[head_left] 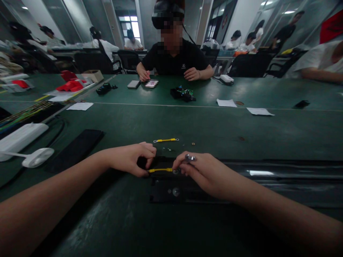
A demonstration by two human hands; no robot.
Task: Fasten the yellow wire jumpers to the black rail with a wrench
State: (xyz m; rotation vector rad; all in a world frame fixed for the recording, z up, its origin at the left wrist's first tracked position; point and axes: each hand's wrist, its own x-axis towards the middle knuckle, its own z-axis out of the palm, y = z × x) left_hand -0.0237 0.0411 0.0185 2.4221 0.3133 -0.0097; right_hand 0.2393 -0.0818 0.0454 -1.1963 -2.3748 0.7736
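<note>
A short yellow cable with ring terminals lies over the near end of a long, glossy black panel. My left hand pinches the cable's left end between thumb and index finger. At the cable's right end, the fingers of my right hand are closed on the ring terminal; their tips partly hide it. A shiny metal piece sits across my right fingers, its kind unclear. Beyond my hands lies a second yellow cable with ring terminals, near a small brass-coloured nut.
Left of my arm are a black flat slab, a white power strip and a white plug with cord. Across the green table, a person in black sits behind a circuit-board assembly. Paper sheets lie farther off.
</note>
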